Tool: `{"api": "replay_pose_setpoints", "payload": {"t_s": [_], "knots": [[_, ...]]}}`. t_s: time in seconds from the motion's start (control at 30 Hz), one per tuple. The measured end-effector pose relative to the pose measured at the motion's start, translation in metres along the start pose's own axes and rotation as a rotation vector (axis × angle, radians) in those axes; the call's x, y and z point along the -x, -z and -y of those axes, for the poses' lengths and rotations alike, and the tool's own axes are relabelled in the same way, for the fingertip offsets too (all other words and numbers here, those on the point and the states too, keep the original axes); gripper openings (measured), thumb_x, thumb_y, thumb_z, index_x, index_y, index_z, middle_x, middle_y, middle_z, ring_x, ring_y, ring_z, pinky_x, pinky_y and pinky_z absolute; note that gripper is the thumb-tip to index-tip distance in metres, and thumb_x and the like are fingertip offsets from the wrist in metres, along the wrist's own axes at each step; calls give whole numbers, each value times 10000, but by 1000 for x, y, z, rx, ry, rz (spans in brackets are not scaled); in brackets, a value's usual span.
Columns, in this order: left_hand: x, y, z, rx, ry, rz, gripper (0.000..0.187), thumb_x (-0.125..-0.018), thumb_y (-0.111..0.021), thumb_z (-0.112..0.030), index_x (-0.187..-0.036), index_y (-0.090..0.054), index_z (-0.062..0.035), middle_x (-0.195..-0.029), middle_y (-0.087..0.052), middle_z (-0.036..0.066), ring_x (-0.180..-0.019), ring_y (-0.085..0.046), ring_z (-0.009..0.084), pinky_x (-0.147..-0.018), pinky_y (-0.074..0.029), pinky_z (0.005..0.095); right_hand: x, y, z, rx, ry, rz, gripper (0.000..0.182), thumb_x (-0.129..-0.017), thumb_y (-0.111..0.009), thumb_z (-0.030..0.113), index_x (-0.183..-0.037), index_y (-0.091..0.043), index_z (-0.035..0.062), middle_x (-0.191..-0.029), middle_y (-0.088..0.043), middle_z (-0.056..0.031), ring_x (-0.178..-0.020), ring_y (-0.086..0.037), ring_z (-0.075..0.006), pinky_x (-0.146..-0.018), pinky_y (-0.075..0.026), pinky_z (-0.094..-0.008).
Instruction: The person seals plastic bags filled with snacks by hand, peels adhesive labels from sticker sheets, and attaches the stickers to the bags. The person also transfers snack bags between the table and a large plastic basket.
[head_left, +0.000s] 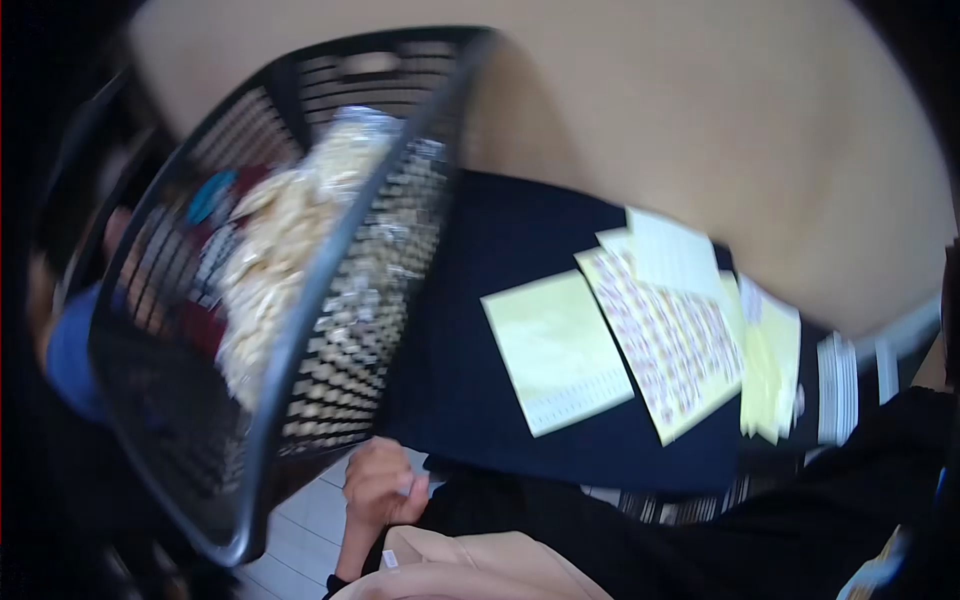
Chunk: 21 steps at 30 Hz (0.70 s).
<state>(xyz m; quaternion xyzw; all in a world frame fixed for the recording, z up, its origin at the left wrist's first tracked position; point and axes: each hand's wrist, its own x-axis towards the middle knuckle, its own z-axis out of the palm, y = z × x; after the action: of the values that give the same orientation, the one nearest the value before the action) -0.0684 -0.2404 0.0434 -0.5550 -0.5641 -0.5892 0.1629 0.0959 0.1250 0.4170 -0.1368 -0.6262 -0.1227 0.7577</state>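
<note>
The view is blurred and tilted. My left hand point(378, 488) is at the lower middle with its fingers curled, its bare forearm running down to the frame's edge. It sits right beside the lower wall of a black mesh basket point(330, 330). Whether it grips the basket or anything else is unclear. Inside the basket lies a clear bag of pale, crumpled stuff point(275, 250) with red and blue bits beside it. My right hand is out of view; only black fabric point(800, 510) fills the lower right.
Yellow paper sheets point(560, 350) and a sheet of printed stickers point(675, 340) lie on a dark blue surface point(500, 240). Behind it is a beige surface point(700, 120). Pale floor tiles point(300, 520) show below. A blue sleeve-like shape point(65, 355) sits at far left.
</note>
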Motion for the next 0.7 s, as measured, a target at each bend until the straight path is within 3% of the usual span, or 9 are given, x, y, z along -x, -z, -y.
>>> {"api": "replay_pose_setpoints", "payload": {"t_s": [0.27,0.33,0.37,0.43,0.47,0.5,0.53,0.67,0.7], "knots": [[12,-129,-1,478,60,416,320,-659,-579,57,-935,-438,-19,-691,-482,74,-485,-456,145,-496,-374,268,12,227,-91,1208,82,860,614,-694,-648,372,-1221,-396,179,-1192,-457,-134,-1103,-427,-239,-939,-339,-387],[24,-169,-18,571,71,571,303,-678,-569,51,-947,-446,-14,-662,-492,78,-483,-461,154,-501,-373,268,91,346,-138,941,-266,1069,231,-817,-552,217,-984,-566,58,-923,-589,-54,-845,-555,-119,-736,-454,-247],[27,-192,-34,589,81,658,296,-674,-581,45,-939,-466,-16,-622,-504,75,-494,-470,164,-507,-371,265,139,386,-143,776,-303,850,207,-791,-586,216,-950,-572,85,-907,-590,-35,-819,-551,-113,-727,-445,-242],[36,-232,-61,580,70,844,286,-661,-599,38,-917,-486,-23,-598,-513,64,-507,-477,172,-515,-370,265,235,463,-154,644,-703,688,156,-782,-584,153,-879,-553,35,-855,-579,-39,-794,-543,-116,-721,-441,-239],[40,-248,-74,582,94,938,284,-650,-607,34,-905,-496,-28,-621,-528,58,-532,-489,180,-530,-376,276,298,492,-152,545,-988,381,229,-730,-642,200,-803,-551,3,-696,-564,-33,-671,-561,-116,-623,-452,-247],[44,-262,-84,591,90,966,284,-650,-607,34,-905,-496,-28,-621,-528,58,-532,-489,180,-530,-376,276,348,525,-145,494,-1001,379,200,-747,-619,186,-800,-551,6,-716,-574,-32,-699,-571,-114,-646,-460,-248],[47,-276,-92,560,63,1031,282,-649,-606,33,-902,-499,-29,-627,-531,56,-540,-492,182,-539,-378,282,404,553,-133,629,-1276,342,217,-762,-594,205,-815,-567,-5,-772,-602,-66,-740,-585,-129,-680,-462,-256],[61,-313,-107,402,97,1162,276,-644,-605,31,-897,-514,-31,-637,-527,53,-558,-500,189,-559,-383,286,618,654,-85,816,-2030,447,353,-602,-663,250,-869,-613,25,-836,-624,-138,-816,-597,-243,-752,-451,-312],[64,-317,-106,351,133,1172,275,-644,-607,28,-896,-515,-29,-633,-522,53,-555,-499,190,-565,-385,286,658,667,-73,920,-1996,674,298,-651,-659,251,-841,-608,26,-751,-610,-67,-666,-566,-165,-650,-456,-280]]}}
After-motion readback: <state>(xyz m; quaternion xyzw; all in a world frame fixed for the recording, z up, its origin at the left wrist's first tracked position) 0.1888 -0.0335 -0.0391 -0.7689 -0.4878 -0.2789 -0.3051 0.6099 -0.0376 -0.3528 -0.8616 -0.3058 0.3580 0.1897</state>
